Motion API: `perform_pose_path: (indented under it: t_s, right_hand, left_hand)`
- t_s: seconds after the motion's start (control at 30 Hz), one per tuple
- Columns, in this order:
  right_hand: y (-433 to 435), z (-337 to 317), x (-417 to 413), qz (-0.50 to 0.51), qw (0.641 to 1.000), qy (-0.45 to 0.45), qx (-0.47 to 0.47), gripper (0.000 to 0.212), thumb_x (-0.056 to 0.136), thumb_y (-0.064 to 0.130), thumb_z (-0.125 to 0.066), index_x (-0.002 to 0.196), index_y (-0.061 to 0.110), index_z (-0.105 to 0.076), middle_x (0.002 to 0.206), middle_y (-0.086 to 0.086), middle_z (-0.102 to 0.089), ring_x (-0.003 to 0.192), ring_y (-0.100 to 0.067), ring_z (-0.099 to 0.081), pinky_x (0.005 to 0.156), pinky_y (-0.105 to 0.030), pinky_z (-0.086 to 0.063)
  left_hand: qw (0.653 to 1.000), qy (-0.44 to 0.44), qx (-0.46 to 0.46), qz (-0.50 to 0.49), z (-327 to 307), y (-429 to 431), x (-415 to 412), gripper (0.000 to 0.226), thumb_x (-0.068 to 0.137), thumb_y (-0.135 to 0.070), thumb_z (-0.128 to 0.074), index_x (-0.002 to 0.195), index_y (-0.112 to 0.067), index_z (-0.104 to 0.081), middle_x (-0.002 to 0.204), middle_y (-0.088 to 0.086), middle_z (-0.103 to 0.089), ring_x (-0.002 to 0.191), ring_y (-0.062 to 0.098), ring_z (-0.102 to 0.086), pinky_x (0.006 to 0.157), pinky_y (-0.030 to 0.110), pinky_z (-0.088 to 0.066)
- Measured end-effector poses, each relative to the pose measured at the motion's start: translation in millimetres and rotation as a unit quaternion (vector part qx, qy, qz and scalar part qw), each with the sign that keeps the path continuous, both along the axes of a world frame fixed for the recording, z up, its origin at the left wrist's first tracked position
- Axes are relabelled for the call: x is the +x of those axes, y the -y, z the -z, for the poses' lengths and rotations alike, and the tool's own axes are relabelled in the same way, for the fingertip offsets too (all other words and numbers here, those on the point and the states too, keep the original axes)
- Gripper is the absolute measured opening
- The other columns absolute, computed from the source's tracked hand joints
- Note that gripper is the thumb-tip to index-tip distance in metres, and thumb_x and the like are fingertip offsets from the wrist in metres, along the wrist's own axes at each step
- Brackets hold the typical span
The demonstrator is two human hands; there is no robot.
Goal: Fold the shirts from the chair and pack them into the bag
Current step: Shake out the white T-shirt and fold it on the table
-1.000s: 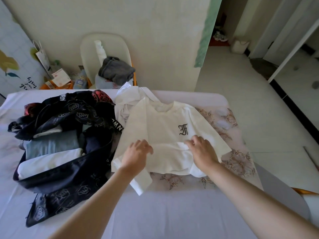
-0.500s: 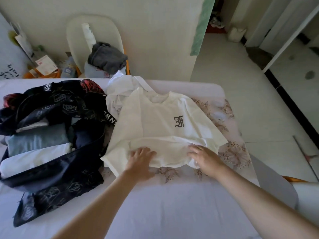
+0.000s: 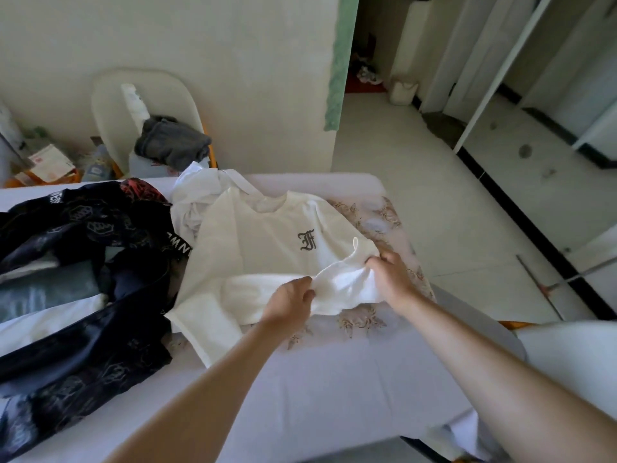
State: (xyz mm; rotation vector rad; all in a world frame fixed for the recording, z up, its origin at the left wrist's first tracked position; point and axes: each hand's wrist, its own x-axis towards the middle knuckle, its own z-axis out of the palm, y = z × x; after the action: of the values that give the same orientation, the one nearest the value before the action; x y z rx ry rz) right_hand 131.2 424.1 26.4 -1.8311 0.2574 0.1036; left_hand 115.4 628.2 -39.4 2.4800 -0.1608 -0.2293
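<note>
A white shirt (image 3: 263, 238) with a dark letter F on the chest lies flat on the bed. Its lower part is folded up toward the chest. My left hand (image 3: 288, 304) pinches the folded hem near its middle. My right hand (image 3: 389, 274) grips the same hem at the shirt's right side and lifts it a little. A dark patterned bag (image 3: 100, 309) lies open on the left, with folded grey and white clothes inside. Behind the bed stands a white chair (image 3: 110, 105) with a grey garment (image 3: 173, 147) on its seat. Another white garment (image 3: 197, 192) is bunched behind the shirt.
The bed (image 3: 317, 389) has a pale sheet and a flowered cloth (image 3: 377, 222) under the shirt's right side. Papers and small items (image 3: 50, 162) sit on the floor at the far left. Tiled floor (image 3: 434, 202) and a doorway lie to the right.
Both hands have closed on the folded lower edge and raised it toward the chest; before, they lay flatter on the cloth. The view has shifted slightly.
</note>
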Motion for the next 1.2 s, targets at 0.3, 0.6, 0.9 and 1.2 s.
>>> perform_pose_path:
  t_s: [0.3, 0.6, 0.9, 1.2]
  right_hand:
    - [20, 11, -42, -0.340, 0.855, -0.338, -0.196, 0.041, 0.082, 0.012, -0.046, 0.114, 0.011, -0.072, 0.097, -0.005, -0.071, 0.071, -0.015, -0.067, 0.074, -0.022, -0.050]
    - [21, 49, 19, -0.168, 0.913, -0.097, -0.358, 0.031, 0.098, 0.015, -0.046, 0.122, 0.020, -0.066, 0.126, 0.002, -0.064, 0.117, -0.020, -0.059, 0.088, -0.027, -0.046]
    - [44, 109, 107, -0.116, 0.840, -0.122, -0.516, 0.038, 0.099, 0.025, -0.042, 0.135, 0.015, -0.047, 0.132, -0.013, -0.052, 0.118, -0.036, -0.052, 0.092, -0.044, -0.045]
    - [64, 128, 162, 0.117, 0.912, -0.059, -0.389, 0.028, 0.101, 0.026, -0.044, 0.116, 0.006, -0.058, 0.107, -0.023, -0.066, 0.100, -0.040, -0.061, 0.074, -0.040, -0.041]
  left_hand:
    - [0.801, -0.572, -0.022, 0.177, -43, -14, -43, 0.041, 0.096, -0.030, -0.055, 0.131, -0.008, -0.058, 0.112, 0.010, -0.070, 0.095, 0.026, -0.070, 0.096, 0.037, -0.053]
    - [0.982, -0.171, 0.014, 0.077, -6, 7, 27, 0.030, 0.094, -0.017, -0.047, 0.113, -0.030, -0.067, 0.116, -0.006, -0.069, 0.101, 0.012, -0.064, 0.086, 0.021, -0.050]
    - [0.992, -0.042, 0.047, 0.113, 36, 27, 116, 0.041, 0.099, -0.023, -0.048, 0.140, -0.025, -0.048, 0.144, -0.003, -0.046, 0.136, 0.018, -0.036, 0.111, 0.034, -0.032]
    - [0.992, 0.066, 0.025, 0.104, 64, 55, 174, 0.048, 0.095, -0.021, -0.052, 0.142, -0.021, -0.042, 0.147, -0.003, -0.037, 0.137, 0.019, -0.029, 0.114, 0.035, -0.024]
